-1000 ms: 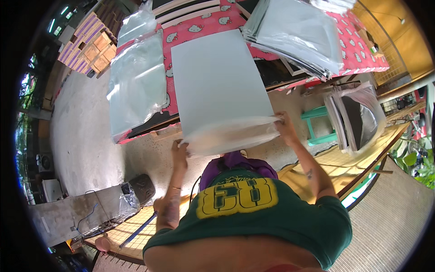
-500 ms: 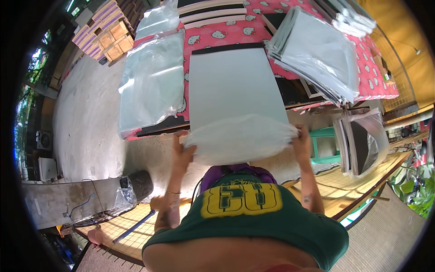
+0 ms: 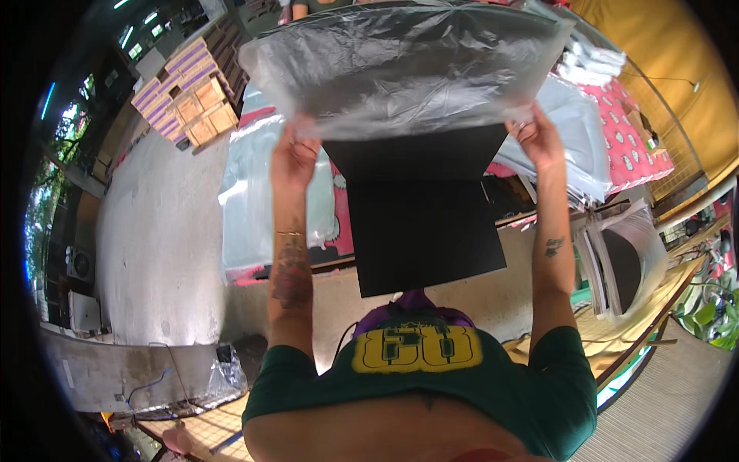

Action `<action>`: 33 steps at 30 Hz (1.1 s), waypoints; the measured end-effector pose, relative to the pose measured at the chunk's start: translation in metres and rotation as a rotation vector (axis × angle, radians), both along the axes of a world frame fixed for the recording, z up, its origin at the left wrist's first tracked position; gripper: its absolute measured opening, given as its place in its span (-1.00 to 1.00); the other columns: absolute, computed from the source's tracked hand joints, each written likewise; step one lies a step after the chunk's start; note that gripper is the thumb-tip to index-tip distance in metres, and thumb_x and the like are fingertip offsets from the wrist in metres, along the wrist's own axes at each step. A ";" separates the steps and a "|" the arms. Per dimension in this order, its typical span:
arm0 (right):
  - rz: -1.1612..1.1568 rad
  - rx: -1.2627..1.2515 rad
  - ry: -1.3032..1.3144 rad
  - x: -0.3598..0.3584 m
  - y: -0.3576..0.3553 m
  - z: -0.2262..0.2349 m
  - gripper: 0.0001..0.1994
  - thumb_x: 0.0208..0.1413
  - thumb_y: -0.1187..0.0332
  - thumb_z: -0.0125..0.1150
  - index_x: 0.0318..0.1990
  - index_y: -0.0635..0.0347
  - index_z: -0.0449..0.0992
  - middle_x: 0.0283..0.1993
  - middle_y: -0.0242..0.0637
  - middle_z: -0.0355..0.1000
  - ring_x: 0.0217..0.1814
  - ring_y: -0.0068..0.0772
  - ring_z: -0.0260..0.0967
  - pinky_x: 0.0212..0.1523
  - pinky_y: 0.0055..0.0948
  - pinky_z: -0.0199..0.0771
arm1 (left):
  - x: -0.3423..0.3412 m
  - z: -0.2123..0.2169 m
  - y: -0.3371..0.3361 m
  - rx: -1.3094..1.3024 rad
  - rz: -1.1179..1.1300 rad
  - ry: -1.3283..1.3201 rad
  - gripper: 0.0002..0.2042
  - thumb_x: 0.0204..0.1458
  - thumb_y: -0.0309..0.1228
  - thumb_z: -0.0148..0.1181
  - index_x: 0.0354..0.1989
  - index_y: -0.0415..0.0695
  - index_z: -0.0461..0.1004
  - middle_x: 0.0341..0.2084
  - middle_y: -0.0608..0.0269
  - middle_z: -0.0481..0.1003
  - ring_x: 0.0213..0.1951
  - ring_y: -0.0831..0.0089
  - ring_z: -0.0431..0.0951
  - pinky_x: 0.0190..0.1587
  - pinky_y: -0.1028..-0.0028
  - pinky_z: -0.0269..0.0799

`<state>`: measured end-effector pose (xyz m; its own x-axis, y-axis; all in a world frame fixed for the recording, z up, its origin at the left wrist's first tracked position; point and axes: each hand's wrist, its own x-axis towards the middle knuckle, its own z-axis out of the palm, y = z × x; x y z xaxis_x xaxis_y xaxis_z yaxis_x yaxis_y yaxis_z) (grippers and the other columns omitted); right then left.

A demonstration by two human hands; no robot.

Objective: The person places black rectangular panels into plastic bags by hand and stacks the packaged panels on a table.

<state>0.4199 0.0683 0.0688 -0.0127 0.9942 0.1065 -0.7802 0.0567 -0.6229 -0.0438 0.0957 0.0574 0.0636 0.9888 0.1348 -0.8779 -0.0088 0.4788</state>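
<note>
Both my hands are raised over the table, pinching the near edge of a clear plastic sleeve (image 3: 416,73). My left hand (image 3: 299,150) grips its near left corner and my right hand (image 3: 536,138) its near right corner. Dark, shiny sheet material shows through the creased sleeve. A black board surface (image 3: 412,158) emerges below the sleeve, tilted up between my hands. Under it another black board (image 3: 426,231) lies flat, its near end jutting over the table's front edge. I cannot tell whether the two black surfaces are joined.
Plastic-wrapped pale sheets (image 3: 250,192) lie on the left of the pink-covered table (image 3: 620,131), and more (image 3: 573,127) on the right. Stacked boxes (image 3: 202,100) stand at the far left. Wrapped boards (image 3: 620,262) lean at the right. Part of another person (image 3: 319,6) shows across the table.
My hands have moved up and away from me, lifting the sleeve from the table's near edge. The pale board face seen before is gone from view, and black surfaces show instead.
</note>
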 end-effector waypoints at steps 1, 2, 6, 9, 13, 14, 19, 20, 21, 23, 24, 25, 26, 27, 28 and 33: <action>0.016 -0.073 0.086 0.005 0.013 -0.029 -0.73 0.22 0.30 -0.07 0.02 0.16 0.33 0.02 -0.20 0.36 0.06 -0.19 0.32 0.12 -0.01 0.30 | -0.002 -0.032 0.017 -0.055 -0.097 -0.047 -0.77 0.16 -0.40 -0.05 -0.06 -0.18 0.36 -0.16 0.18 0.48 -0.11 0.35 0.48 -0.08 0.34 0.42; -0.050 -0.157 0.130 -0.015 0.019 -0.048 -0.73 0.22 0.29 -0.08 0.02 0.15 0.32 0.04 -0.20 0.35 0.07 -0.19 0.31 0.10 -0.02 0.31 | -0.004 -0.066 0.027 -0.110 -0.084 -0.048 -0.81 0.16 -0.41 -0.06 -0.10 -0.16 0.39 -0.20 0.19 0.48 -0.15 0.36 0.49 -0.16 0.35 0.44; -0.074 -0.276 0.039 -0.019 0.025 -0.191 -0.81 0.17 0.23 0.01 -0.12 0.03 0.40 -0.14 -0.37 0.41 -0.16 -0.37 0.36 -0.13 -0.21 0.42 | 0.000 -0.193 0.027 -0.304 -0.071 0.187 -0.85 0.10 -0.33 0.06 -0.27 -0.12 0.44 -0.38 0.23 0.50 -0.25 0.34 0.48 -0.14 0.31 0.35; -0.221 -0.406 -0.127 -0.023 -0.012 -0.237 -0.72 0.11 0.16 0.11 -0.09 0.05 0.42 -0.15 -0.39 0.40 -0.11 -0.36 0.33 -0.06 -0.36 0.32 | 0.023 -0.212 0.011 -0.292 0.026 0.629 -0.77 0.07 -0.27 0.12 -0.27 -0.20 0.46 -0.41 0.22 0.46 -0.31 0.39 0.43 -0.15 0.41 0.28; -0.751 -0.175 -1.051 -0.048 -0.050 -0.186 -0.60 0.10 0.17 0.14 0.03 0.18 0.37 -0.07 -0.28 0.40 0.00 -0.33 0.30 0.06 -0.40 0.22 | 0.042 -0.191 -0.002 0.042 0.547 1.414 -0.72 0.05 -0.28 0.16 -0.28 -0.30 0.45 -0.46 0.30 0.37 -0.40 0.51 0.32 -0.29 0.52 0.23; -0.914 -0.001 -1.359 -0.040 -0.057 -0.184 -0.58 0.10 0.18 0.15 0.04 0.25 0.36 -0.07 -0.23 0.40 -0.01 -0.31 0.32 0.07 -0.41 0.21 | 0.059 -0.176 0.007 0.107 0.536 1.319 -0.73 0.05 -0.27 0.15 -0.28 -0.29 0.44 -0.46 0.32 0.37 -0.40 0.52 0.31 -0.30 0.52 0.23; -0.840 -0.298 -0.717 0.070 -0.073 -0.114 -0.31 0.02 0.15 0.25 0.16 0.51 0.14 0.11 0.02 0.25 0.14 -0.21 0.20 0.18 -0.37 0.11 | 0.160 -0.061 0.032 0.027 -0.087 0.820 -0.74 0.08 -0.23 0.12 -0.26 -0.20 0.45 -0.42 0.36 0.37 -0.30 0.58 0.37 -0.30 0.52 0.37; -0.802 -0.345 -0.665 0.089 -0.069 -0.098 -0.27 0.01 0.18 0.27 0.19 0.52 0.08 0.14 0.03 0.23 0.16 -0.21 0.19 0.20 -0.36 0.09 | 0.174 -0.060 0.045 0.078 -0.096 0.825 -0.74 0.08 -0.22 0.11 -0.24 -0.19 0.44 -0.47 0.37 0.37 -0.33 0.59 0.40 -0.33 0.52 0.41; -0.796 -0.300 -0.643 0.120 -0.068 -0.094 -0.32 0.00 0.23 0.28 0.15 0.53 0.13 0.10 0.02 0.27 0.11 -0.22 0.23 0.15 -0.36 0.17 | 0.198 -0.060 0.059 0.143 -0.127 0.819 -0.73 0.08 -0.21 0.11 -0.23 -0.17 0.44 -0.52 0.38 0.38 -0.36 0.60 0.43 -0.36 0.53 0.44; -0.790 -0.282 -0.636 0.163 -0.067 -0.090 -0.54 0.03 0.36 0.24 0.03 0.47 0.30 -0.10 -0.08 0.41 -0.11 -0.31 0.36 -0.06 -0.40 0.34 | 0.249 -0.059 0.077 0.098 -0.205 0.842 -0.74 0.09 -0.21 0.10 -0.26 -0.18 0.41 -0.60 0.40 0.36 -0.54 0.61 0.43 -0.48 0.57 0.42; -0.807 -0.331 -0.627 0.185 -0.069 -0.091 -0.57 0.03 0.40 0.22 0.02 0.44 0.31 -0.13 -0.11 0.41 -0.15 -0.32 0.37 -0.08 -0.40 0.35 | 0.276 -0.061 0.082 0.057 -0.235 0.869 -0.76 0.10 -0.22 0.09 -0.28 -0.17 0.40 -0.62 0.39 0.36 -0.60 0.60 0.42 -0.52 0.56 0.41; -0.826 -0.380 -0.617 0.208 -0.072 -0.094 -0.60 0.03 0.43 0.21 0.02 0.41 0.33 -0.16 -0.13 0.42 -0.19 -0.33 0.38 -0.10 -0.41 0.36 | 0.302 -0.065 0.088 0.019 -0.267 0.895 -0.77 0.10 -0.23 0.09 -0.31 -0.16 0.39 -0.65 0.38 0.36 -0.66 0.59 0.41 -0.56 0.55 0.40; -0.845 -0.345 -0.687 0.224 -0.068 -0.098 -0.61 0.03 0.44 0.20 0.01 0.40 0.33 -0.17 -0.13 0.42 -0.21 -0.33 0.39 -0.12 -0.40 0.38 | 0.315 -0.073 0.100 -0.019 -0.305 0.902 -0.82 0.13 -0.28 0.04 -0.32 -0.15 0.36 -0.61 0.34 0.37 -0.64 0.54 0.44 -0.59 0.53 0.39; -0.876 -0.317 -0.759 0.242 -0.068 -0.105 -0.62 0.03 0.46 0.19 0.01 0.40 0.33 -0.18 -0.13 0.42 -0.22 -0.33 0.40 -0.14 -0.39 0.40 | 0.332 -0.081 0.104 -0.107 -0.324 0.820 -0.84 0.13 -0.31 0.03 -0.30 -0.14 0.35 -0.60 0.32 0.37 -0.64 0.51 0.44 -0.58 0.51 0.41; -0.900 -0.289 -0.827 0.254 -0.066 -0.107 -0.64 0.03 0.47 0.18 0.00 0.40 0.33 -0.18 -0.13 0.43 -0.24 -0.33 0.41 -0.15 -0.38 0.42 | 0.344 -0.088 0.107 -0.198 -0.338 0.741 -0.86 0.14 -0.33 0.02 -0.27 -0.14 0.34 -0.58 0.29 0.37 -0.64 0.48 0.45 -0.57 0.49 0.42; -0.972 -0.518 -1.009 0.267 -0.059 -0.124 -0.51 -0.01 0.38 0.23 0.06 0.44 0.29 -0.16 -0.09 0.42 -0.14 -0.23 0.40 -0.12 -0.31 0.40 | 0.357 -0.099 0.100 -0.358 -0.327 0.550 -0.87 0.12 -0.44 -0.02 -0.25 -0.24 0.28 -0.39 0.13 0.37 -0.48 0.27 0.56 -0.43 0.30 0.52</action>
<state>0.6870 0.0091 -0.0548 0.8080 0.5810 0.0978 0.1919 -0.1026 -0.9760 0.3130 0.1960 -0.0416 0.3288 0.8850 -0.3296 -0.4409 0.4524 0.7752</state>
